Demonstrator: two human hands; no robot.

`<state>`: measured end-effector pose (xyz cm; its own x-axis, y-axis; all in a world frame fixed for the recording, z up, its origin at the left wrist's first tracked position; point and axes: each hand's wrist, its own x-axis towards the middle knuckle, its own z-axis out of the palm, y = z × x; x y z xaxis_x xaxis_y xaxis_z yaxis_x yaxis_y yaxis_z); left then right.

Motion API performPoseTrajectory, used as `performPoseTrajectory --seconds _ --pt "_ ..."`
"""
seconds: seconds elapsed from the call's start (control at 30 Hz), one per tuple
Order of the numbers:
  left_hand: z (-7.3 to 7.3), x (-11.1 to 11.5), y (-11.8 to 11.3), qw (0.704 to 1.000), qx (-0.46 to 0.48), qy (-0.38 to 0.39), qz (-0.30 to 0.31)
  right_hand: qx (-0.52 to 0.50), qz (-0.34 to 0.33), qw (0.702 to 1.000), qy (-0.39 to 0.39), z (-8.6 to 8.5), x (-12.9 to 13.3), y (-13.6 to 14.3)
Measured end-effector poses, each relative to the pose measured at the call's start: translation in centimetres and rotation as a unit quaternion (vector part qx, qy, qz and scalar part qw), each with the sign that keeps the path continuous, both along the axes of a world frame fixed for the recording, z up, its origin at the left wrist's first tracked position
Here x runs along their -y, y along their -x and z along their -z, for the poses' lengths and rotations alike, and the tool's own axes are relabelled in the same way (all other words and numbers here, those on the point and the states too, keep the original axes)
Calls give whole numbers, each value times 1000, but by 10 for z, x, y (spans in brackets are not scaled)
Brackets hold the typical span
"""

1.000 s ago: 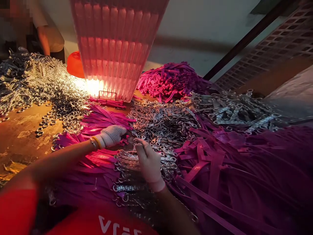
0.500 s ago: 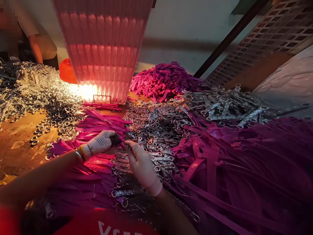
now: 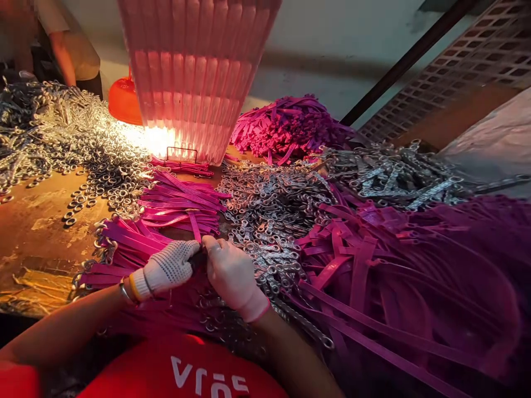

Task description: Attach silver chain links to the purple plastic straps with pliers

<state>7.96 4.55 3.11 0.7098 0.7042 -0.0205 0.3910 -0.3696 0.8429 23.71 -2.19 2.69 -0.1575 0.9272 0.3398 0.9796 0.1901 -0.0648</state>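
Observation:
My left hand (image 3: 170, 266), in a white dotted glove with dark fingertips, is closed at the center of the view. Touching it from the right is my right hand (image 3: 232, 272), in a pale glove, its fingers pinched together. A magenta strap (image 3: 194, 224) rises from between my two hands, and both fingers close around its lower end. Below and left of my hands lie magenta straps (image 3: 124, 235) with metal rings at their ends. Another bundle of magenta straps (image 3: 178, 199) lies just beyond.
Silver chain pieces (image 3: 274, 193) are heaped behind my right hand, and more metal pieces (image 3: 62, 127) at the left. A large magenta strap pile (image 3: 398, 265) fills the right. A red lamp (image 3: 125, 100) stands beside a ribbed translucent panel (image 3: 199, 72). A person (image 3: 66, 50) is at the back left.
Both my hands have drawn nearer to my body and closer together. A magenta strap now stands out between them. The view has shifted slightly.

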Motion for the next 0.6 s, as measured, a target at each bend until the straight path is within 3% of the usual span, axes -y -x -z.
performPoseTrajectory --seconds 0.13,0.23,0.37,0.6 --pt "5 3 10 999 34 33 -11 -110 -22 993 38 -11 3 0" --pt "4 6 15 997 46 64 -26 -143 -46 981 120 -23 5 -4" --pt "10 13 18 999 35 24 -30 -81 -31 976 202 -29 2 -5" --pt "11 20 22 998 -8 -56 -39 67 -44 974 214 -29 -2 5"
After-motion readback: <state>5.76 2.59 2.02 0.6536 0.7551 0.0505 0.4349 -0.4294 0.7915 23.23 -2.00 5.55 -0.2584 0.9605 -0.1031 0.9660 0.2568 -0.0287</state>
